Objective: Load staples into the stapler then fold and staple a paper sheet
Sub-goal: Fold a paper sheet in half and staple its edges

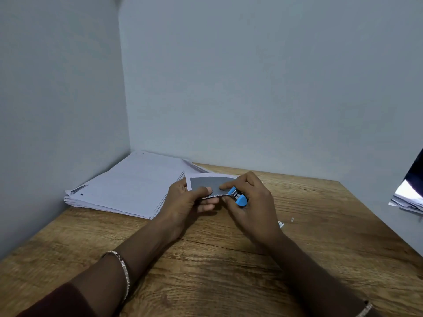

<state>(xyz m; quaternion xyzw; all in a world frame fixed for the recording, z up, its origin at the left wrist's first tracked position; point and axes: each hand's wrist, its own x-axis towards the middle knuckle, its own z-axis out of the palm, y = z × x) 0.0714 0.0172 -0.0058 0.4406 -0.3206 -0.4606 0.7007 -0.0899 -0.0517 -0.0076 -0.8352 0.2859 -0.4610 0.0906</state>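
A folded paper sheet with a grey printed area and white border is held just above the wooden table. My left hand pinches its near left edge between thumb and fingers. My right hand grips a small blue stapler, whose jaw sits at the sheet's right end. The sheet's right part is hidden behind my right hand's fingers.
A thick stack of white papers lies at the back left against the wall corner. Small staple bits lie on the table right of my right hand. More papers show at the right edge of view.
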